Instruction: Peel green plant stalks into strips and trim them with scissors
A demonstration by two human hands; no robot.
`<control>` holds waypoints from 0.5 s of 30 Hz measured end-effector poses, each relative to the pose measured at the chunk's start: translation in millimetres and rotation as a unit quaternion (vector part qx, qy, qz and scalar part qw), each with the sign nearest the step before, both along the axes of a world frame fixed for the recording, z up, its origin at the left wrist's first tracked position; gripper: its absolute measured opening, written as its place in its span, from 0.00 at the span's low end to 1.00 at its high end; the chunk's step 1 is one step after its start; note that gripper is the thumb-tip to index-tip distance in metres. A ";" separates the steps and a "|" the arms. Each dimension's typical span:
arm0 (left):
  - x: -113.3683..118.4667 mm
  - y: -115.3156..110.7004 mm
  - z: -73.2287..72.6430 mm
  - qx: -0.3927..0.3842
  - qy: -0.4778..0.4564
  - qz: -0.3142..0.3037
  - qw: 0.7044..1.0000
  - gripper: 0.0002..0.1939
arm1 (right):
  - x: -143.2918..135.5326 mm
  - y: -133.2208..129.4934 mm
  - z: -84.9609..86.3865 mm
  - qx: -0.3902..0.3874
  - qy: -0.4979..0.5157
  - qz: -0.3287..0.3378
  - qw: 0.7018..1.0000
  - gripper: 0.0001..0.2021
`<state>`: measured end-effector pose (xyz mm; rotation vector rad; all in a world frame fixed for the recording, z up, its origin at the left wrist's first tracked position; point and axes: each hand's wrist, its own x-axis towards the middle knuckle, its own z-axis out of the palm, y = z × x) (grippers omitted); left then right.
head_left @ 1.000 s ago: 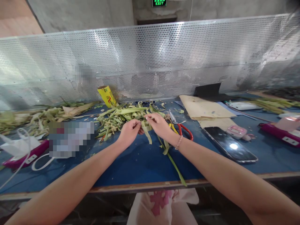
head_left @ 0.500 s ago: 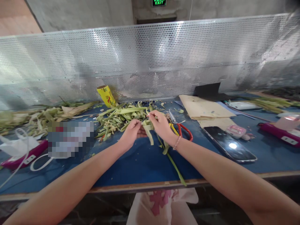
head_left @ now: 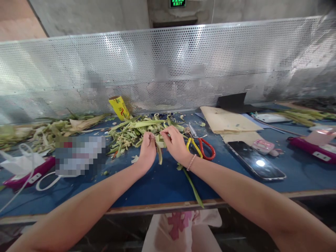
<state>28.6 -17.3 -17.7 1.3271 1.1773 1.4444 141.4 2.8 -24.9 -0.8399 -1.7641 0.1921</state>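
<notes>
A pale leaf strip (head_left: 160, 154) is held up between the two hands, above the blue tabletop (head_left: 160, 187) and just in front of a heap of green leaf scraps (head_left: 131, 134). By the left hand (head_left: 147, 148), the strip is pinched at its left side between thumb and bent fingers. The right hand (head_left: 175, 142) is placed at the strip's other side, with thumb and fingers curved and the tips brought close to it; whether the strip is gripped there cannot be told, as the contact is partly hidden. One end of the strip is left hanging between the hands. A beaded bracelet (head_left: 191, 162) is worn on the right wrist.

Beneath that wrist, a long green stem (head_left: 194, 189) is laid slantwise, its lower end brought to the front edge. Scissors (head_left: 207, 150), fitted with yellow and red handle loops, are found just beside the right hand. Farther right, a dark phone (head_left: 256, 161) is seen lying face up, with a small pink case (head_left: 263, 146) beside it and brown paper (head_left: 228, 120) behind. A yellow tube (head_left: 120, 107) is noted, tilted, behind the heap, near a perforated metal screen (head_left: 168, 49).
</notes>
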 end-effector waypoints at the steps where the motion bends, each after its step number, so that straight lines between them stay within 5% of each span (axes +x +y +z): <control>1: 1.1 0.2 -1.0 0.006 0.003 0.005 1.000 0.10 | -1.1 -0.5 -0.2 0.001 -0.001 -0.001 1.000 0.08; 15: -4.9 -4.4 -2.3 0.107 0.122 0.018 0.987 0.09 | 3.0 -3.1 6.8 -0.060 0.111 -0.014 0.992 0.07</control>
